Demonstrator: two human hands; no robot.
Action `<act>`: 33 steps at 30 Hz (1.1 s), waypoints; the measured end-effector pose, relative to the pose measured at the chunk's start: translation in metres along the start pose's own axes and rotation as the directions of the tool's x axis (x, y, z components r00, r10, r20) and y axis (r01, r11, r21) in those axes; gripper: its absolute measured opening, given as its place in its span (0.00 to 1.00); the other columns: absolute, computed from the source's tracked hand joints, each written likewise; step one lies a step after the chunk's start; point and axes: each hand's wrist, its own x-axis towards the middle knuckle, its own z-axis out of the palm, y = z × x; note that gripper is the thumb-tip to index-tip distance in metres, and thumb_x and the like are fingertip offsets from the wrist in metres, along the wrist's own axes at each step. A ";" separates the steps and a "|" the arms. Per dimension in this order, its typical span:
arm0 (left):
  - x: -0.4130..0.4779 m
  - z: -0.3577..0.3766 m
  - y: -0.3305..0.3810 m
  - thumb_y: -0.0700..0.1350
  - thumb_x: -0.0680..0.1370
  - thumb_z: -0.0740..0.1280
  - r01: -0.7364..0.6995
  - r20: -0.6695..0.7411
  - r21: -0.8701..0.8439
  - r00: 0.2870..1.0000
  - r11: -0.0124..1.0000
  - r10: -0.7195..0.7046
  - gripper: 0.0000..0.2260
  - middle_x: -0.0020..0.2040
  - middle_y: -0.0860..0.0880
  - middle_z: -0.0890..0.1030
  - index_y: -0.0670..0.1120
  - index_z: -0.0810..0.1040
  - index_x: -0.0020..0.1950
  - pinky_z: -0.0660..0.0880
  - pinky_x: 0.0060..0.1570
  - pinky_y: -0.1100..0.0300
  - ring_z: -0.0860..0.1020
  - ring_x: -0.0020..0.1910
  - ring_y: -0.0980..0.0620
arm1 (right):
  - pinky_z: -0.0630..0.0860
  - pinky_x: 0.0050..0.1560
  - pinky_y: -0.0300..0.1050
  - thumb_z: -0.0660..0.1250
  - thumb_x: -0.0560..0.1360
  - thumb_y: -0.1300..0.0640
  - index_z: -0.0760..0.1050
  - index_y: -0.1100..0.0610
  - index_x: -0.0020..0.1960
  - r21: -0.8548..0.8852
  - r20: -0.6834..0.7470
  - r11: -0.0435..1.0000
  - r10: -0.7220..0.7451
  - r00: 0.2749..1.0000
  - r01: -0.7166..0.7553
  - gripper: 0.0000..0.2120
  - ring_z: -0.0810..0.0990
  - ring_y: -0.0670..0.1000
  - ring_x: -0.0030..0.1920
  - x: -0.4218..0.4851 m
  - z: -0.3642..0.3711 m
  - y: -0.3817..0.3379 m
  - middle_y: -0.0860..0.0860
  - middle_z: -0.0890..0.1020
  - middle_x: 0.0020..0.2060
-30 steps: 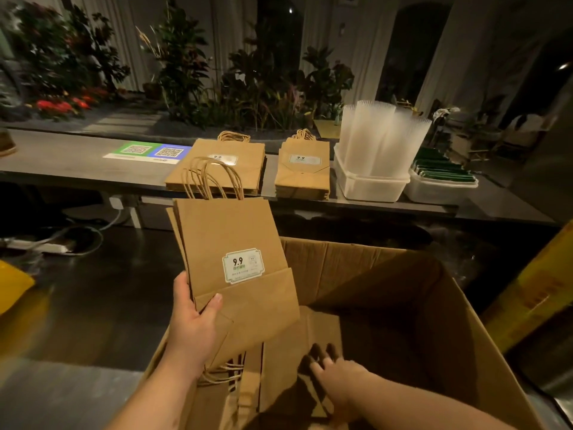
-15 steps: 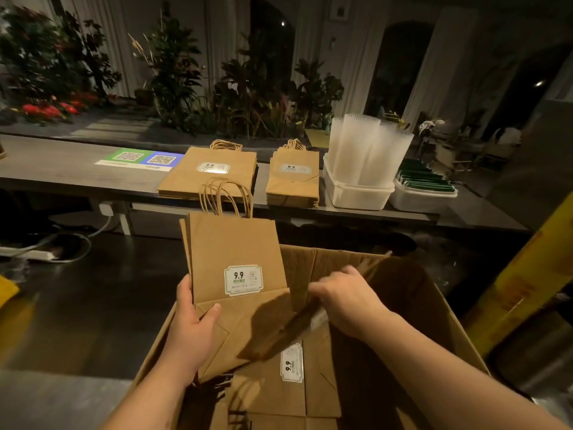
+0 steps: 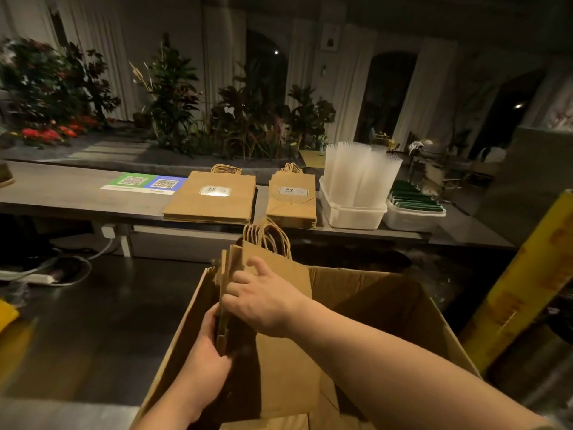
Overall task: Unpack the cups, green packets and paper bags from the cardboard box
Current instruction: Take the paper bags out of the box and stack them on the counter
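Observation:
I hold a bundle of brown paper bags (image 3: 279,271) upright and edge-on, at the left inside of the open cardboard box (image 3: 387,293). My left hand (image 3: 206,346) grips the bundle low on its left side. Higher up, my right hand (image 3: 263,299) hooks its fingers over the bundle's left edge while the thumb lies on the front bag. More flat bags lie in the box bottom (image 3: 288,383). On the table (image 3: 62,193) are two bag stacks (image 3: 214,200) (image 3: 293,200), clear cups (image 3: 359,172) in a white tub, and green packets (image 3: 415,201) in another tub.
A green and blue QR card (image 3: 145,183) lies on the table left of the bag stacks. A power strip with cables (image 3: 37,277) sits on the dark floor at left. A yellow panel (image 3: 527,274) leans at the right. Plants line the back.
The bags in my left hand have turned from facing me to edge-on. My right hand brought another bag up from the box bottom and now clasps the bundle together.

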 end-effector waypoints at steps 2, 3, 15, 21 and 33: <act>0.000 0.000 -0.003 0.42 0.82 0.67 0.003 0.005 0.001 1.000 1.000 -0.003 0.28 0.57 0.58 0.74 0.69 0.58 0.69 0.73 0.67 0.49 0.76 0.57 0.55 | 0.58 0.76 0.63 0.73 0.77 0.55 0.79 0.53 0.60 -0.021 -0.042 0.999 -0.028 0.999 0.027 0.12 0.75 0.55 0.65 0.006 -0.002 -0.003 0.51 0.82 0.56; -0.001 -0.001 -0.004 0.42 0.82 0.68 0.007 0.013 -0.005 1.000 1.000 -0.007 0.28 0.57 0.58 0.75 0.70 0.59 0.68 0.74 0.65 0.50 0.76 0.56 0.55 | 0.59 0.76 0.62 0.73 0.77 0.55 0.79 0.53 0.62 -0.019 -0.083 0.999 -0.035 0.996 0.034 0.15 0.74 0.56 0.67 0.007 -0.001 -0.004 0.52 0.81 0.59; 0.010 -0.009 -0.005 0.36 0.80 0.69 -0.209 -0.327 -0.178 0.934 0.962 0.142 0.22 0.55 0.54 0.80 0.56 0.68 0.66 0.78 0.55 0.50 0.79 0.55 0.54 | 0.72 0.72 0.49 0.68 0.78 0.43 0.70 0.50 0.73 0.327 0.511 0.618 0.521 0.684 -0.715 0.25 0.71 0.51 0.71 -0.131 0.123 0.011 0.49 0.74 0.68; 0.015 -0.008 -0.010 0.35 0.80 0.69 -0.203 -0.327 -0.197 0.936 0.959 0.131 0.22 0.56 0.50 0.82 0.54 0.69 0.68 0.79 0.55 0.47 0.81 0.55 0.51 | 0.61 0.76 0.69 0.67 0.81 0.58 0.43 0.49 0.84 0.190 0.862 0.824 0.121 0.492 -0.534 0.41 0.51 0.68 0.80 -0.118 0.176 -0.025 0.58 0.46 0.83; 0.016 -0.009 -0.016 0.36 0.80 0.68 -0.204 -0.319 -0.225 0.939 0.953 0.126 0.22 0.58 0.51 0.81 0.56 0.68 0.69 0.79 0.51 0.51 0.80 0.57 0.51 | 0.79 0.55 0.56 0.65 0.82 0.59 0.73 0.61 0.67 0.123 0.814 0.912 0.132 0.566 -0.390 0.15 0.81 0.61 0.57 -0.106 0.140 -0.020 0.62 0.81 0.59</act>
